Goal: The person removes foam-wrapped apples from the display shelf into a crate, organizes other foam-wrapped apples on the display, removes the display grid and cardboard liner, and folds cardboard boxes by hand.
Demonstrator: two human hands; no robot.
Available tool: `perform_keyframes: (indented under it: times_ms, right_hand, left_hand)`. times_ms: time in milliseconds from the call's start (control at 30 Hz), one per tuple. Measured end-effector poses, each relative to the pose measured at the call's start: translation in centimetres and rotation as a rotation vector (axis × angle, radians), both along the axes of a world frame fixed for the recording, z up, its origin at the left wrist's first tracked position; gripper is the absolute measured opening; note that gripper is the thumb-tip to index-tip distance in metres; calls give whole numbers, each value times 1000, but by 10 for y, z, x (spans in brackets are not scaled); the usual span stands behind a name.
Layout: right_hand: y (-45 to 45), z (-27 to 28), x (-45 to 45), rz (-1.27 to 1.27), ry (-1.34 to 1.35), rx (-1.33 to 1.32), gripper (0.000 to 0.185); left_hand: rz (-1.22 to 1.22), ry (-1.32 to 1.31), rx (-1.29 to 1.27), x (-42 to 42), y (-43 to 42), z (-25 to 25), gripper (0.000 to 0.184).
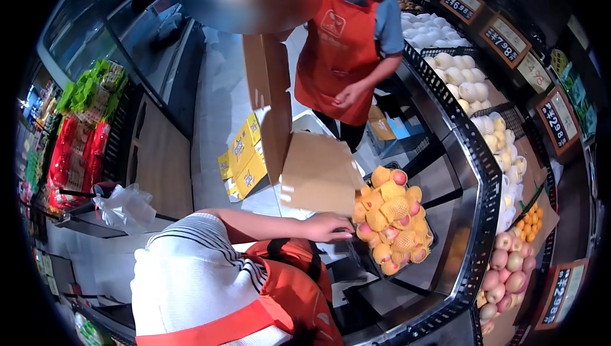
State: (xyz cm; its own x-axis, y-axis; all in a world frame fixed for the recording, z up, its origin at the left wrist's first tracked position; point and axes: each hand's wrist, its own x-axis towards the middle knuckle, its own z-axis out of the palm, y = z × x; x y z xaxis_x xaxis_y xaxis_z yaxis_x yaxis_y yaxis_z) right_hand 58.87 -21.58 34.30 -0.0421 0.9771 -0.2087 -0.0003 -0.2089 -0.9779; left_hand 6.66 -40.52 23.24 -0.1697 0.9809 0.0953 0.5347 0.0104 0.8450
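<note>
My left hand [328, 226] reaches forward from a striped white sleeve, with its fingers curled at the left edge of a black crate [435, 239]. The crate holds a heap of pink-red fruit in yellow foam nets [389, 212]. Just beyond my hand are the open flaps of a cardboard box [321, 171]. A dark, shiny patch below my fingers is too unclear to name. My right hand does not show.
Across from me stands a person in a red apron [334, 53], one hand at the waist. Fruit display crates [461, 82] with price signs line the right. A yellow printed carton [242, 158] lies on the floor. Plastic bags [127, 207] hang at the left by packaged goods.
</note>
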Motion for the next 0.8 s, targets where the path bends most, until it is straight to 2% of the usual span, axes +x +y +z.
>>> perform_keyframes:
  times_ms: [67,100,133,167,200,233,267,300,333,367,400,433,467,500,533,567,600,633,667,700,733,800]
  right_hand:
    - [13,-21,-38,301,309,-228,40]
    - [-15,2,-128,105,172,-405,45]
    - [-29,-47,-159,269,-51,-280,68]
    - [-44,-71,-194,408,-14,-414,76]
    - [-72,-94,-230,453,36,-525,78]
    - [-84,-132,-254,615,188,-713,81]
    - [-95,-214,-247,705,301,-807,74]
    - [-116,-215,-278,632,166,-864,82]
    - [-132,-217,-306,559,50,-912,81]
    - [-142,-247,-318,521,68,-914,73]
    - [-151,-252,-338,473,-5,-888,65]
    - [-152,-265,-352,504,-38,-906,60]
    - [-151,-291,-364,493,109,-1024,58]
    - [-154,-288,-382,479,260,-1139,55]
    - [-156,-284,-395,504,323,-1209,51]
    - [-159,-253,-417,530,387,-1276,46]
    - [-165,-267,-421,690,372,-1234,43]
    - [-170,-294,-424,851,357,-1180,41]
    - [-174,-298,-427,930,341,-1123,39]
    - [-177,-302,-430,1005,326,-1062,39]
    - [-185,-281,-436,994,312,-1007,38]
    - [-206,-227,-444,948,282,-902,38]
  left_hand:
    - [-26,-72,-32,-27,-24,-19,30]
    - [-56,-93,-134,-38,-39,-33,31]
    - [-92,-114,-242,-47,-54,-47,32]
    - [-128,-131,-345,-57,-70,-55,33]
    - [-86,-244,-414,-58,-85,-41,35]
    - [-77,-260,-365,-62,-101,-48,35]
    - [-61,-276,-313,-65,-115,-58,36]
    - [-53,-306,-266,-70,-126,-64,36]
    - [10,-384,-340,-73,-132,-60,37]
    - [73,-464,-416,-74,-138,-50,38]
    - [133,-539,-488,-76,-142,-45,38]
    - [146,-867,-467,-76,-146,-46,44]
    - [308,-1057,-613,-76,-137,12,48]
    - [286,-1232,-557,-76,-137,37,50]
    - [263,-1270,-390,-75,-137,68,49]
    - [193,-967,-147,-82,-134,103,42]
    - [282,-456,94,-88,-135,137,40]
    - [432,64,328,-100,-135,165,45]
    - [674,295,418,-106,-142,181,56]
    - [832,671,416,-129,-152,187,69]
    - [946,694,393,-144,-150,198,82]
    - [1015,481,344,-180,-145,189,94]
